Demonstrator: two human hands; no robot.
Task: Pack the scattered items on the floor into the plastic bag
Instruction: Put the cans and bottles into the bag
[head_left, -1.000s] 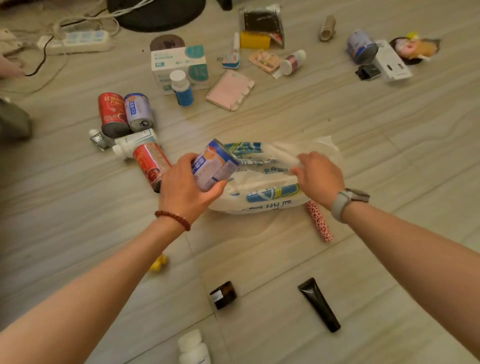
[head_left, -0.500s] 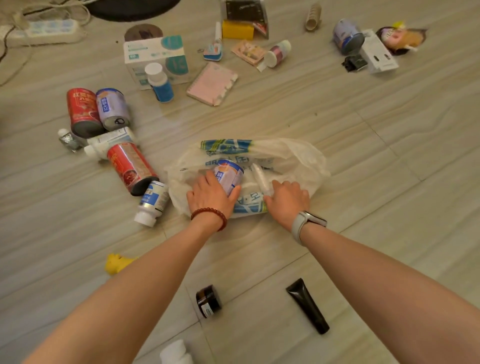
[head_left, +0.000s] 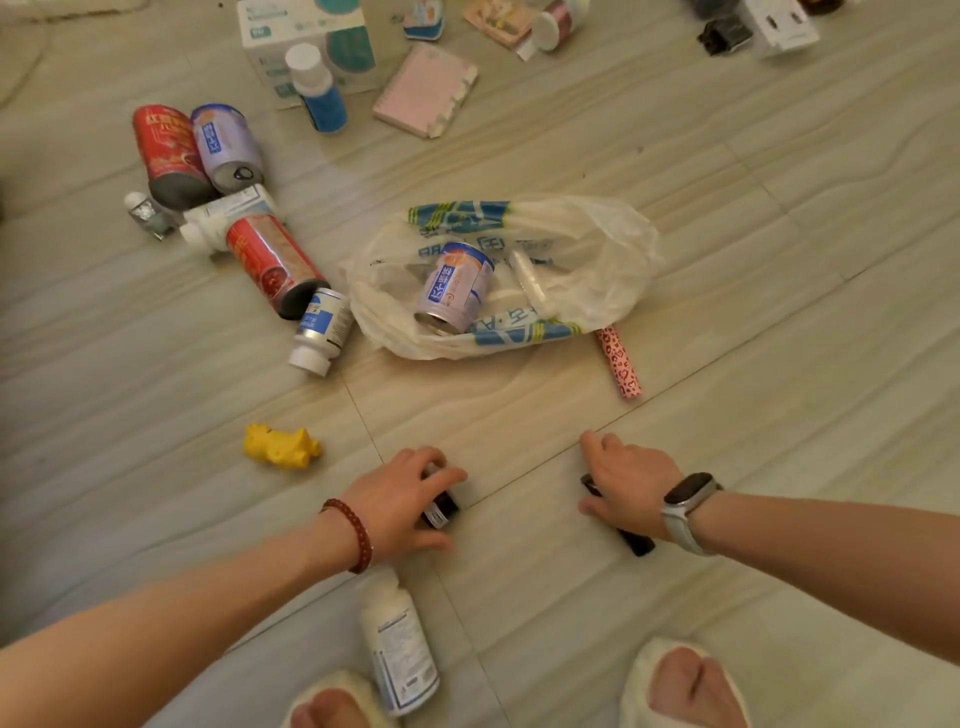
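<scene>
The white plastic bag (head_left: 597, 244) with blue print lies open on the floor in the middle of the head view. A purple-and-blue can (head_left: 457, 286) and a clear tube (head_left: 527, 275) lie inside it. Nearer to me, my left hand (head_left: 395, 499) curls its fingers and thumb round a small dark jar (head_left: 441, 512) on the floor. My right hand (head_left: 628, 486) covers and grips a black tube (head_left: 636, 543), whose end sticks out under my wrist.
Loose on the floor: a pink spotted tube (head_left: 618, 361), a yellow toy (head_left: 280, 446), a white-and-blue bottle (head_left: 319, 330), a red can (head_left: 270, 260), a white bottle (head_left: 400, 644) by my slippered feet. Cans, a blue bottle, a box and a pink notepad (head_left: 423, 91) lie farther off.
My left hand let go of the can, which now lies in the bag. Both hands drew back from the bag toward me and came down on the dark jar and the black tube.
</scene>
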